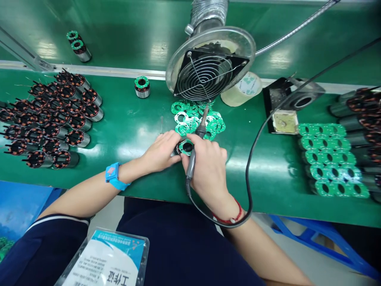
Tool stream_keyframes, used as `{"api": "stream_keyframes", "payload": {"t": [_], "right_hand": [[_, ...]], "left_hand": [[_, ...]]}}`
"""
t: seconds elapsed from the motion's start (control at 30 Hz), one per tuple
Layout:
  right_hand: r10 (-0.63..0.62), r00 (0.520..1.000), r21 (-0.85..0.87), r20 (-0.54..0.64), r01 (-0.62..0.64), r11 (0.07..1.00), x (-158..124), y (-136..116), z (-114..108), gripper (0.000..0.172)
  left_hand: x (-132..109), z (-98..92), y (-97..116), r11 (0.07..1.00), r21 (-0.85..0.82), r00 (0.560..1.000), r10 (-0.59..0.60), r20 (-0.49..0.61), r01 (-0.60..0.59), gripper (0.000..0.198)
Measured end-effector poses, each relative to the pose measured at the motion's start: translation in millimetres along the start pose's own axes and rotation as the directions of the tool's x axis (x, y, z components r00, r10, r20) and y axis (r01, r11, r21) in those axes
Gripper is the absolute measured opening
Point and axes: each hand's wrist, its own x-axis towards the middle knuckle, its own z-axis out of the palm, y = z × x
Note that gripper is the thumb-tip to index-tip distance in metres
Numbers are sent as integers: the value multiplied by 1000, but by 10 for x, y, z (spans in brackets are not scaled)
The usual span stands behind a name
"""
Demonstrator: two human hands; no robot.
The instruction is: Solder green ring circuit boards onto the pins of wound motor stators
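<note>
My left hand (160, 153) is closed around the side of a motor stator (178, 147) on the green bench. A green ring-shaped circuit board (186, 147) lies on top of that stator. In my right hand (210, 167) is a soldering iron (201, 128), its tip pointing up and away from the stator. The thumb and fingers of that hand also reach the edge of the board, partly hiding it. Just beyond both hands lies a loose pile of green ring boards (193, 123).
A fume extractor fan (205, 75) hangs over the pile. Behind it stand a tape roll (242, 89) and an iron stand with a sponge (285, 122). Bare-topped stators (53, 119) crowd the left; board-topped stators (330, 159) line the right. The iron's black cable (249, 178) loops over my right wrist.
</note>
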Motion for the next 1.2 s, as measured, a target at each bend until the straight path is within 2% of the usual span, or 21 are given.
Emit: {"api": "stream_keyframes", "payload": {"t": [0.23, 0.37, 0.47, 0.57, 0.67, 0.77, 0.83, 1.03, 1.2], "right_hand": [[6, 998, 225, -55, 7, 974, -123, 172, 31, 44], [-13, 995, 343, -96, 46, 938, -209, 252, 109, 42], [35, 988, 420, -149, 32, 907, -211, 260, 204, 39], [82, 972, 489, -220, 37, 872, -191, 244, 285, 40], [132, 960, 518, -248, 16, 855, -182, 219, 325, 40], [162, 963, 546, -214, -20, 837, -191, 206, 322, 40], [166, 967, 562, -192, -30, 827, -203, 213, 299, 40], [123, 980, 575, -154, -12, 818, -231, 275, 226, 34], [123, 981, 579, -151, -13, 815, -214, 302, 232, 29]], "left_hand": [[-22, -155, 38, 979, -183, 996, 93, 14, -89, 39], [14, -83, 133, 992, -98, 996, 70, -49, -75, 39], [32, 4, 183, 995, -41, 992, 89, -87, -93, 34], [22, -4, 194, 992, -36, 988, 119, -100, -123, 32], [5, -110, 179, 988, -65, 990, 139, -29, -141, 33], [0, -212, 156, 979, -123, 982, 174, 72, -164, 31], [-1, -228, 147, 975, -146, 980, 180, 85, -167, 31], [-6, -73, 154, 978, -86, 980, 187, -66, -192, 35], [19, 28, 133, 983, -44, 978, 172, -121, -178, 38]]}}
